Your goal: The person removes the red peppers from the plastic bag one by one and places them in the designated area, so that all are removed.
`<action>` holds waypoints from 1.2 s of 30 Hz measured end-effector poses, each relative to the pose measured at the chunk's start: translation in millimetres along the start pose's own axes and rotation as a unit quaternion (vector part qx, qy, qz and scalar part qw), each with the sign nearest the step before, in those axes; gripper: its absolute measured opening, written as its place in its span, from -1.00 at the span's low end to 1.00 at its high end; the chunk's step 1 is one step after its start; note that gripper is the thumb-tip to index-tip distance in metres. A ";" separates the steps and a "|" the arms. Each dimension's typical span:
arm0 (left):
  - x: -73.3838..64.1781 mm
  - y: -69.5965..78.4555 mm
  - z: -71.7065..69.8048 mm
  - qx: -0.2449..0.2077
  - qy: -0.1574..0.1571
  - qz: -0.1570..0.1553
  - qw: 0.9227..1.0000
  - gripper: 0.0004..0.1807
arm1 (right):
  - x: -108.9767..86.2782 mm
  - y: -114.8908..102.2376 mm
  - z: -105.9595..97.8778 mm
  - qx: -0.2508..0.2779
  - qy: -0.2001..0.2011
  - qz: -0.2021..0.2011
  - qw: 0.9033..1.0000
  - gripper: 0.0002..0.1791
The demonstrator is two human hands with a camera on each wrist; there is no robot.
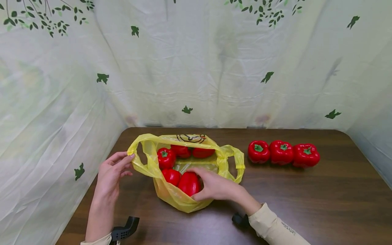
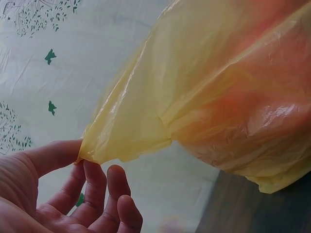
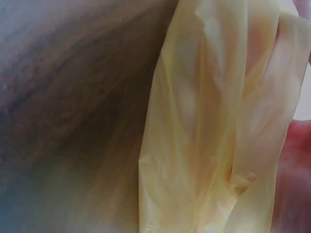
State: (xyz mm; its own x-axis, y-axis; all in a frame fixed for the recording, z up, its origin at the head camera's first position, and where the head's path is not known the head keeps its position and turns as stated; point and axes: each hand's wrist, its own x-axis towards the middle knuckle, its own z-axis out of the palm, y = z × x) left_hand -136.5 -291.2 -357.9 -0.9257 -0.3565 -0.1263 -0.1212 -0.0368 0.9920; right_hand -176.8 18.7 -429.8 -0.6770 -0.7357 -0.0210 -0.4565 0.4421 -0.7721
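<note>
The yellow bag (image 1: 171, 197) lies toward the far left corner of the surface (image 1: 306, 204); the left hand (image 1: 111, 170) pinches its left handle (image 1: 137, 166); the right hand (image 1: 214, 185), inside it, grips a red pepper (image 1: 189, 183); three peppers (image 1: 281, 152) stand near the far edge.

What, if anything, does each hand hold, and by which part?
Left hand: a yellow bag, by its left handle. Right hand: a red pepper inside the bag, by its sides.

Bag (image 1: 171, 196) on table (image 1: 306, 204), peppers (image 1: 166, 158) inside; three more peppers (image 1: 281, 152) in row right; curtain (image 1: 208, 68) behind.
</note>
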 end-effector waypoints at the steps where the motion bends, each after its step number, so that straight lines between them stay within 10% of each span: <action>1: 0.2 -0.2 0.0 0.001 0.000 -0.001 1.000 -0.79 | -0.6 0.3 0.0 0.005 0.008 0.006 1.000 -0.12; 36: 3.0 -3.0 0.8 0.010 0.005 -0.013 1.000 -0.77 | -15.8 3.9 -10.8 0.057 0.152 -0.006 0.987 0.02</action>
State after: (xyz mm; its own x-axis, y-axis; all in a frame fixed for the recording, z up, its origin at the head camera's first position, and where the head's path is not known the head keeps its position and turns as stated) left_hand -139.2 -291.4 -361.2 -0.9188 -0.3647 -0.1509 -0.1512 -0.0279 0.9881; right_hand -174.1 37.6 -425.7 -0.8221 -0.5444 0.1665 -0.4093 0.3618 -0.8376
